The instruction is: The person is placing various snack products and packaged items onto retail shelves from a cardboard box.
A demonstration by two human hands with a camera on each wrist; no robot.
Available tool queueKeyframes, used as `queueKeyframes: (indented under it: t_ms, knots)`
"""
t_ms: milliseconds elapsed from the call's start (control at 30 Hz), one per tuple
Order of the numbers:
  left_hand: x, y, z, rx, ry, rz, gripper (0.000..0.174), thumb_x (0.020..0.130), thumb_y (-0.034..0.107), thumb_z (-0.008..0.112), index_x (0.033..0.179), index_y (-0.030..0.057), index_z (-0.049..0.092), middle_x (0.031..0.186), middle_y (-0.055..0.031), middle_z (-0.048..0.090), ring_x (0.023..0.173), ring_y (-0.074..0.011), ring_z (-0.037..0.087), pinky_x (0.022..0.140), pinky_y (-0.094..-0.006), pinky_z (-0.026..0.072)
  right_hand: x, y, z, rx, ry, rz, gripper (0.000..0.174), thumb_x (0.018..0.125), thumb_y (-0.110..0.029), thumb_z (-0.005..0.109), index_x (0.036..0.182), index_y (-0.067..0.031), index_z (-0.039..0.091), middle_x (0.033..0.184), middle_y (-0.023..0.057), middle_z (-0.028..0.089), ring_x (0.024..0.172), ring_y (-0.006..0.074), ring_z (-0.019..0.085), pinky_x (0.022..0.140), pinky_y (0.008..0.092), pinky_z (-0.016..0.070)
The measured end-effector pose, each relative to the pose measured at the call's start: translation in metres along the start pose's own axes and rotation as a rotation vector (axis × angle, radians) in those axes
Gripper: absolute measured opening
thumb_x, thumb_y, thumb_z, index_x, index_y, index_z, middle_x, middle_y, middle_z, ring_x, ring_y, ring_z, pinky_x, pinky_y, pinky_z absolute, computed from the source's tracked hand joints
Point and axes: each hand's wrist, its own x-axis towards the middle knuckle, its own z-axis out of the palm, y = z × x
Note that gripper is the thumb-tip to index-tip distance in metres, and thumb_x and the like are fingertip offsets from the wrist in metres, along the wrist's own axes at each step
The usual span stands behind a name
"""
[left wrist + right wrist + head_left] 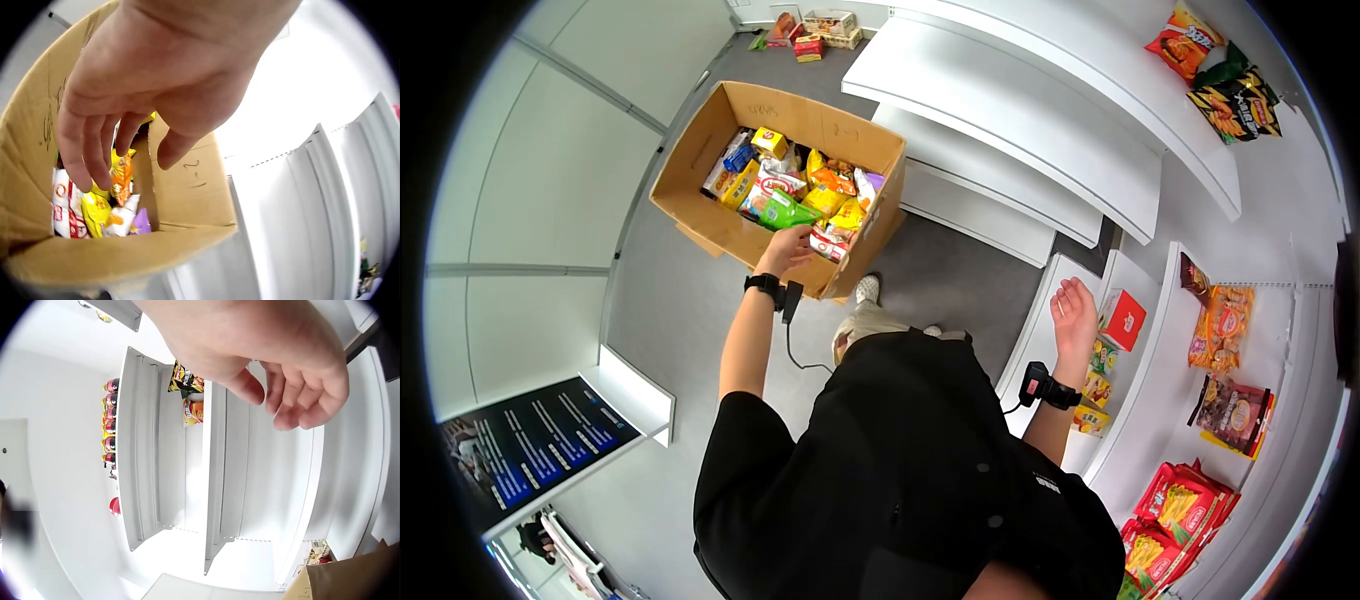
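My left hand [788, 252] reaches over the near rim of a cardboard box [840, 130], fingers loosely bent and holding nothing. Just beyond the fingertips in the head view lies a green snack bag [785, 211], among several yellow bags [826, 200], white-and-red packets and small boxes. Seen from the left wrist, the fingers hang above a yellow bag [95, 212] and an orange packet [124, 181]. My right hand [1075, 318] is raised beside the right-hand shelves, palm turned up and fingers slightly curled around nothing. A red-and-white box [1121, 319] sits on a shelf close to it.
White shelves [990, 90] stand ahead, with chip bags [1238, 105] on an upper one. More snacks, including red bags [1180, 505], fill the shelves at right. Packets and boxes [808, 47] lie on the floor behind the cardboard box. A cable [792, 350] hangs from the left wrist.
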Motion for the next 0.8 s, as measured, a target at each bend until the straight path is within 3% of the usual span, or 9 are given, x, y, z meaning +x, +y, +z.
queueKeyframes:
  t_ms: [67,200,233,333,367,467,600,633,800]
  knots:
    - [0.028,0.011,-0.011,0.075,0.057,-0.043,0.043,0.085,0.037,0.060,0.113,0.0054,0.054,0.117,-0.0131,0.055,0.091,-0.0275,0.060,0.080,-0.0442,0.0507,0.003,0.013,0.024,0.055,-0.028,0.057,0.022,0.088,-0.020,0.060,0.102,-0.0039,0.058,0.099,0.0080,0.061,0.090,0.0167,0.055,0.082,0.0314,0.0462]
    - [0.105,0.019,-0.022,-0.075,0.150,-0.276,0.041,0.084,0.031,0.061,0.113,0.0028,0.054,0.115,-0.0195,0.056,0.088,-0.0339,0.063,0.070,-0.0454,0.0566,0.006,0.035,0.070,0.228,-0.089,0.204,0.018,0.088,-0.018,0.058,0.100,-0.0047,0.058,0.097,0.0065,0.060,0.089,0.0168,0.055,0.082,0.0318,0.0463]
    - [0.115,0.020,-0.026,-0.037,0.087,-0.205,0.041,0.085,0.028,0.060,0.117,0.0030,0.053,0.104,-0.0195,0.061,0.074,-0.0351,0.065,0.061,-0.0418,0.0584,0.006,0.037,0.082,0.264,-0.095,0.235,0.017,0.089,-0.018,0.058,0.100,-0.0049,0.058,0.097,0.0062,0.060,0.090,0.0168,0.055,0.082,0.0319,0.0463]
    - [0.160,0.020,-0.030,-0.030,0.069,-0.207,0.042,0.086,0.027,0.059,0.120,0.0044,0.052,0.099,-0.0187,0.063,0.064,-0.0357,0.065,0.055,-0.0396,0.0578,0.003,0.042,0.111,0.252,-0.044,0.192,0.016,0.090,-0.016,0.056,0.101,-0.0043,0.058,0.097,0.0054,0.059,0.089,0.0168,0.056,0.083,0.0316,0.0466]
    - [0.177,0.022,-0.035,-0.021,-0.014,-0.243,0.046,0.087,0.025,0.060,0.123,-0.0005,0.047,0.123,-0.0274,0.050,0.068,-0.0385,0.066,0.057,-0.0396,0.0583,0.002,0.045,0.118,0.260,-0.032,0.171,0.017,0.090,-0.016,0.056,0.101,-0.0038,0.059,0.098,0.0064,0.060,0.089,0.0175,0.056,0.082,0.0318,0.0468]
    - [0.227,0.009,-0.038,0.096,-0.069,-0.207,0.041,0.089,0.024,0.056,0.121,0.0009,0.048,0.113,-0.0256,0.057,0.066,-0.0364,0.066,0.056,-0.0373,0.0578,0.002,0.057,0.129,0.240,0.091,0.135,0.016,0.089,-0.015,0.056,0.101,-0.0041,0.058,0.096,0.0065,0.059,0.088,0.0178,0.056,0.081,0.0326,0.0470]
    - [0.286,-0.015,-0.023,0.084,-0.109,-0.340,0.030,0.091,0.019,0.053,0.115,0.0011,0.050,0.086,-0.0191,0.063,0.068,-0.0312,0.066,0.054,-0.0361,0.0567,0.002,0.074,0.134,0.250,0.186,0.162,0.016,0.088,-0.014,0.057,0.100,-0.0042,0.060,0.095,0.0073,0.062,0.086,0.0183,0.057,0.080,0.0328,0.0473]
    - [0.298,-0.021,-0.018,0.130,-0.059,-0.394,0.036,0.092,0.029,0.056,0.115,0.0016,0.056,0.088,-0.0186,0.066,0.063,-0.0222,0.066,0.043,-0.0318,0.0454,0.003,0.079,0.137,0.257,0.186,0.162,0.016,0.088,-0.015,0.057,0.099,-0.0040,0.060,0.095,0.0076,0.063,0.085,0.0181,0.057,0.080,0.0324,0.0471]
    - [0.308,-0.025,-0.007,0.270,-0.123,-0.376,0.025,0.089,0.020,0.054,0.106,0.0015,0.058,0.076,-0.0153,0.067,0.055,-0.0237,0.065,0.042,-0.0328,0.0503,-0.002,0.083,0.153,0.235,0.245,0.124,0.017,0.088,-0.016,0.058,0.100,-0.0043,0.060,0.095,0.0073,0.063,0.085,0.0177,0.057,0.080,0.0325,0.0469]
